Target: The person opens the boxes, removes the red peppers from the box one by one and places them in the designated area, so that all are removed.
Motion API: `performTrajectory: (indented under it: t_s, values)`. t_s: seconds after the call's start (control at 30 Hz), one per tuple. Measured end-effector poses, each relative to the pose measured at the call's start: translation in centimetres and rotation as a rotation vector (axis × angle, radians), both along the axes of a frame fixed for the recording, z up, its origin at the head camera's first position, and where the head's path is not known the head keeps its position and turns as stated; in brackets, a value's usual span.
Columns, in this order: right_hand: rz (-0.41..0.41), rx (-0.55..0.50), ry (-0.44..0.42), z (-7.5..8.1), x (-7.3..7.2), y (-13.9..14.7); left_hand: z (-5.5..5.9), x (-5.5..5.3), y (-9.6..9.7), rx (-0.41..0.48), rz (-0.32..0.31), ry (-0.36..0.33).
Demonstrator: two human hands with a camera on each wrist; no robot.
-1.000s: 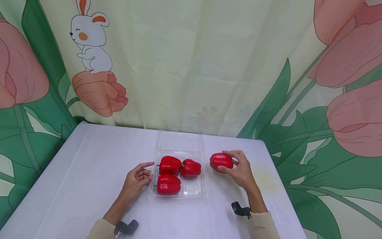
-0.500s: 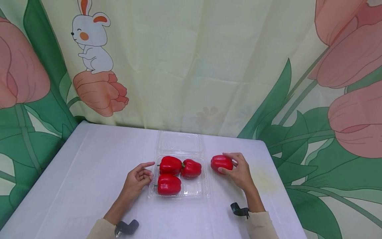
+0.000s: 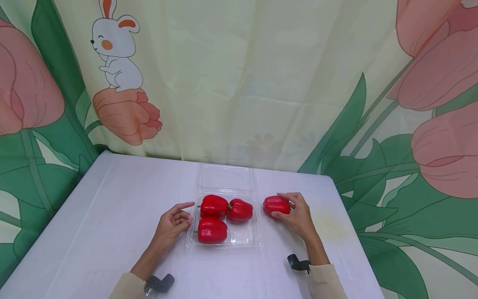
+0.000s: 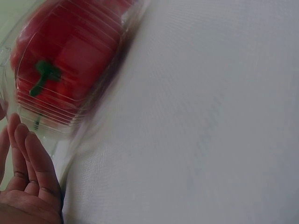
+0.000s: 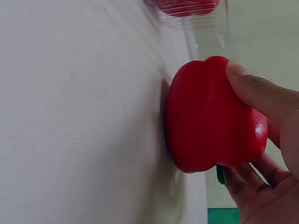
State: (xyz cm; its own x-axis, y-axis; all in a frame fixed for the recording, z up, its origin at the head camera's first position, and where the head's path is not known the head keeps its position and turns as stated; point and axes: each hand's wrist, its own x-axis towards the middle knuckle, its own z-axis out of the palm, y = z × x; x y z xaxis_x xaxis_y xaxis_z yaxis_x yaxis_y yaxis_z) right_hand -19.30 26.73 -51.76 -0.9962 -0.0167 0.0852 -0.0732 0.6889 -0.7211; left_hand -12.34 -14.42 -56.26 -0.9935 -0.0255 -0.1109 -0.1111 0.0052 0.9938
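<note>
My right hand grips a red bell pepper close over the table, right of the clear plastic container. Thumb and fingers lie on either side of it, and its green stem points back toward the palm in the right wrist view. Inside the container sit three more red peppers: one at the back left, one at the back right and one at the front left. At the container's left rim is my left hand, index finger extended, the other fingers loosely bent, gripping nothing.
The container's clear lid lies folded back, toward the curtain. A white cloth covers the table. Each wrist wears a dark camera mount, one on the left and one on the right.
The right hand and its pepper have shifted slightly toward the front of the table. My left hand and the peppers in the container stay where they were.
</note>
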Motion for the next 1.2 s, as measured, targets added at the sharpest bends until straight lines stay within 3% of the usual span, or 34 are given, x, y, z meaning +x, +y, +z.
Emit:
performTrajectory:
  t_s: [0.6, 1.2]
  values:
    - [-0.031, 0.074, -0.027, 0.6, -0.2, -0.2, 0.1, 0.1, 0.0, 0.001, 0.004, 0.001]
    - [-0.011, 0.032, 0.175, 3.7, 1.6, -2.1, 0.3, 0.1, 0.1, 0.004, 0.009, -0.015]
